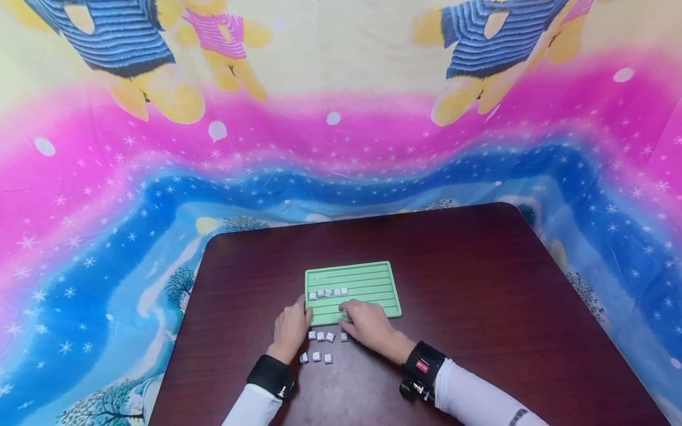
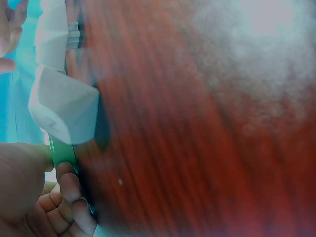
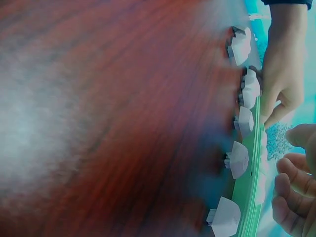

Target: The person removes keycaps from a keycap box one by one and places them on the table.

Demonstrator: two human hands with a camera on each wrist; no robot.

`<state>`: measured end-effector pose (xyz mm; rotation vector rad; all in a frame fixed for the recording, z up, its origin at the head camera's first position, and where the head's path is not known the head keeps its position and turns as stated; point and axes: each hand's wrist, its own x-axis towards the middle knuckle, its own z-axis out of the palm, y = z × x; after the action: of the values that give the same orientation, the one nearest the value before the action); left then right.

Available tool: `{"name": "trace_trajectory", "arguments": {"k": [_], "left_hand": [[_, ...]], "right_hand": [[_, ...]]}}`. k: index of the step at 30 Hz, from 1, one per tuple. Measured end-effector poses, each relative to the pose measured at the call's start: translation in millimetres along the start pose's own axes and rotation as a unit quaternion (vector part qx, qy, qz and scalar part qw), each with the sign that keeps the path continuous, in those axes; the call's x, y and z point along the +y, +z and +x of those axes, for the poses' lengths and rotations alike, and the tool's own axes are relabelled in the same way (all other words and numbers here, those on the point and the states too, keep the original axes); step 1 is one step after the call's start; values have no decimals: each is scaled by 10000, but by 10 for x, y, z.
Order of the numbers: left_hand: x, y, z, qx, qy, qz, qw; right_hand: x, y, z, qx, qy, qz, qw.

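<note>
One green tray (image 1: pixel 367 275) on worktop (image 1: pixel 463 266), edge gripped by left hand (image 1: pixel 290 325); five white keycaps (image 1: pixel 328 293) rowed inside, seven loose keycaps (image 1: pixel 321 336) apparently remaining; right hand (image 1: pixel 371 323) above, loosely bent, seemingly empty.

A pink-and-blue cloth backdrop (image 1: pixel 330 157) printed with yellow figures (image 1: pixel 170 100), snowflakes (image 1: pixel 66 347) and trees (image 1: pixel 180 284) hangs behind and beside a glossy, dark reddish-brown table (image 1: pixel 469 272).
</note>
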<state>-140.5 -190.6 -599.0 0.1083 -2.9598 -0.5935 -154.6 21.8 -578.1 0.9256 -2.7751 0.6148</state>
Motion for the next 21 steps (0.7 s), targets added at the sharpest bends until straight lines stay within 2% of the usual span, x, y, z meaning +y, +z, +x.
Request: {"name": "trace_trajectory", "arguments": {"k": [21], "left_hand": [[-7,-1,0,20,56,37,10000]], "right_hand": [[164,59,210,-135,326,-84,9993]]}}
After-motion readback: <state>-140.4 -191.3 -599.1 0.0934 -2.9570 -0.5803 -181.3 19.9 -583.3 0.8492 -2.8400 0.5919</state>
